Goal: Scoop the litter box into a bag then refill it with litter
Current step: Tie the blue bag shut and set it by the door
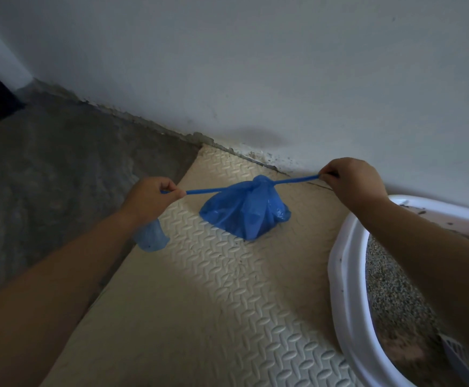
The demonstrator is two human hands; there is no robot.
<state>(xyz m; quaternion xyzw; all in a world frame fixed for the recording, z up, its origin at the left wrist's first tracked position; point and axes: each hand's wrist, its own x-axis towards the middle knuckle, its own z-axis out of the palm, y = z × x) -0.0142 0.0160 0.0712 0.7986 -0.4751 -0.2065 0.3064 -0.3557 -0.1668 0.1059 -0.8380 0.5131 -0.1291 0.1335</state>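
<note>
Two hands pulled the bag's knot tight.
The blue bag [244, 213] sat on the mat [200, 289], in the middle between the hands. The left hand [155, 192] and the right hand [350, 180] each pinched one thin bag strap, stretched in a line from side to side. The white litter box [340, 263], by the right arm, held gray litter [389, 291] and a scoop [456, 356].

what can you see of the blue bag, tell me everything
The blue bag is thin, glossy, crinkled plastic, bulging with contents I cannot see. Its top is gathered into a knot, with two ends stretched taut into thin strands to either side. The left hand pinches one, the right hand the other. Its base rests on the cream textured mat, near the wall and apart from the white litter box.
</note>
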